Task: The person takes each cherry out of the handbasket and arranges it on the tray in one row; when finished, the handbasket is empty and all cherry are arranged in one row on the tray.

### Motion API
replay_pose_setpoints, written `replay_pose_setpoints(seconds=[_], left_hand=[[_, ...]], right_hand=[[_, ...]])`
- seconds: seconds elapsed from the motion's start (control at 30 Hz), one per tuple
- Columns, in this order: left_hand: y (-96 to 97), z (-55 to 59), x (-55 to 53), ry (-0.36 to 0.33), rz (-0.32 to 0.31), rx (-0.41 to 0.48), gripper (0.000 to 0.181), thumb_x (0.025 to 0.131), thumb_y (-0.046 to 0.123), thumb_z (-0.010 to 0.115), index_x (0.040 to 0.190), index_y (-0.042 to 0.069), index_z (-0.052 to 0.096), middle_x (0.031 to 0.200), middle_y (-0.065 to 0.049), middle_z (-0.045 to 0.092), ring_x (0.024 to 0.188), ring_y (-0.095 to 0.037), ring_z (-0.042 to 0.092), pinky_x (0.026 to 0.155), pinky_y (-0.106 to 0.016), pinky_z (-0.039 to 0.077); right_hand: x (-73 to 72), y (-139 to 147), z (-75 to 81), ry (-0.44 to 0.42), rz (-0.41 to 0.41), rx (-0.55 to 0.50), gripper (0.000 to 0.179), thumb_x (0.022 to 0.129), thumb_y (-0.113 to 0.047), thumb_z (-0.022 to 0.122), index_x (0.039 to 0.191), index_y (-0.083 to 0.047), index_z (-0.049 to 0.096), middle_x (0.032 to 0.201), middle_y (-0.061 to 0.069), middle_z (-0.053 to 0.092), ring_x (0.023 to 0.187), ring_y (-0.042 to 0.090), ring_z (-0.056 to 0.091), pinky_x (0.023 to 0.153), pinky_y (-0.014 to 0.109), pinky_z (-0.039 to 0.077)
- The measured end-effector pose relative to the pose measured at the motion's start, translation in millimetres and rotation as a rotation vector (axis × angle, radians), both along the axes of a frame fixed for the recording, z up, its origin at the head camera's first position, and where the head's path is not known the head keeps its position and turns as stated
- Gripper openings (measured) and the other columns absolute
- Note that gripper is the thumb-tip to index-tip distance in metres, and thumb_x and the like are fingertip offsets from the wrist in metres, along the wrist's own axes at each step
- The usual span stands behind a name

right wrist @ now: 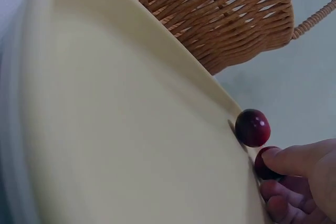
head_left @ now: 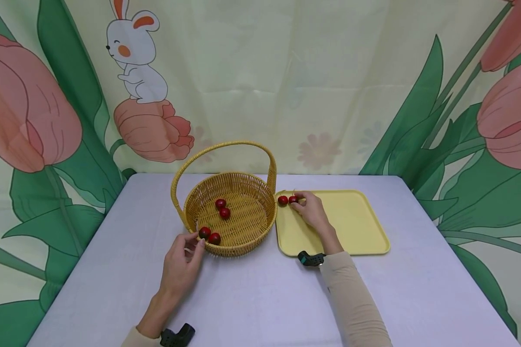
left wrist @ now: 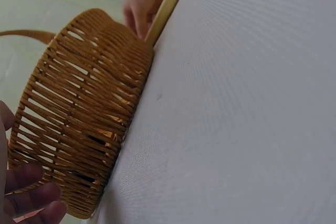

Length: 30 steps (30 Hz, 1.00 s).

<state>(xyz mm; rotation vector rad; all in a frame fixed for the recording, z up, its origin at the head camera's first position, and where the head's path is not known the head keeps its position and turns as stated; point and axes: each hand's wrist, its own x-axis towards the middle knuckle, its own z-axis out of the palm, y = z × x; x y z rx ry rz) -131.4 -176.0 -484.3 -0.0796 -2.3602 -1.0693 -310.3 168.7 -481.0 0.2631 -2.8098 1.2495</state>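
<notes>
A round wicker basket (head_left: pixel 252 212) with a tall arched handle holds several dark red cherries, among them a cherry (head_left: pixel 225 213) near its middle. My left hand (head_left: pixel 180 267) pinches the basket's near-left rim, fingertips right beside another cherry (head_left: pixel 204 233); its other fingers curl against the outer wicker wall in the left wrist view. At the far-left corner of the yellow tray (head_left: pixel 343 221), my right hand (head_left: pixel 312 209) pinches a cherry (right wrist: pixel 266 162) between thumb and fingers. A second cherry (right wrist: pixel 252 128) sits just left of it at the tray's edge.
The tray stands right beside the basket on a white-covered table (head_left: pixel 260 289). Behind the table hangs a curtain (head_left: pixel 330 86) printed with tulips and a rabbit. Each wrist wears a black device, one seen near the right sleeve (head_left: pixel 351 294).
</notes>
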Motion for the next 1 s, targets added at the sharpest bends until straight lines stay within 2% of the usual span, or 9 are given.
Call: replay_pose_setpoints(seconds=[0.17, 0.4, 0.57, 0.73, 1.0], left_hand=[[-0.4, 0.1, 0.5, 0.002, 0.001, 0.005, 0.029, 0.095, 0.017, 0.069, 0.117, 0.000, 0.063, 0.092, -0.001, 0.064, 0.076, -0.009, 0.058, 0.063, -0.021, 0.054], [-0.2, -0.8, 0.1, 0.000, 0.000, 0.001, 0.028, 0.095, 0.017, 0.068, 0.117, 0.000, 0.063, 0.092, -0.001, 0.064, 0.078, -0.008, 0.057, 0.064, -0.022, 0.055], [-0.7, -1.4, -0.4, 0.001, -0.001, -0.002, 0.027, 0.095, 0.016, 0.068, 0.117, 0.001, 0.062, 0.093, -0.001, 0.064, 0.080, -0.008, 0.057, 0.065, -0.027, 0.056], [-0.8, -2.1, -0.6, 0.011, -0.007, -0.006, 0.027, 0.095, 0.017, 0.068, 0.116, 0.001, 0.062, 0.094, -0.002, 0.063, 0.081, -0.008, 0.057, 0.065, -0.031, 0.057], [-0.7, -2.3, 0.3, 0.020, -0.002, -0.011, 0.028, 0.095, 0.017, 0.068, 0.118, 0.004, 0.062, 0.097, 0.001, 0.061, 0.081, -0.007, 0.056, 0.064, -0.022, 0.053]], right_hand=[[-0.8, -0.5, 0.1, 0.011, 0.000, 0.022, 0.045, 0.096, -0.019, 0.068, 0.135, 0.000, 0.059, 0.128, 0.019, 0.066, 0.095, 0.027, 0.069, 0.073, 0.029, 0.052], [0.4, 1.9, 4.0, -0.018, 0.008, 0.048, 0.049, 0.097, -0.021, 0.067, 0.140, -0.001, 0.054, 0.132, 0.021, 0.062, 0.093, 0.027, 0.068, 0.069, 0.028, 0.052], [2.6, 4.2, 11.1, -0.046, 0.003, 0.029, 0.050, 0.098, -0.023, 0.065, 0.141, -0.002, 0.052, 0.136, 0.021, 0.059, 0.099, 0.030, 0.069, 0.072, 0.031, 0.056], [5.5, 4.9, 23.2, -0.005, -0.005, -0.021, 0.050, 0.097, -0.023, 0.066, 0.140, 0.000, 0.053, 0.136, 0.021, 0.058, 0.101, 0.033, 0.068, 0.076, 0.038, 0.058], [11.1, -2.4, 42.0, 0.069, -0.014, -0.074, 0.043, 0.095, -0.025, 0.068, 0.132, -0.006, 0.059, 0.130, 0.015, 0.060, 0.106, 0.032, 0.067, 0.082, 0.045, 0.058]])
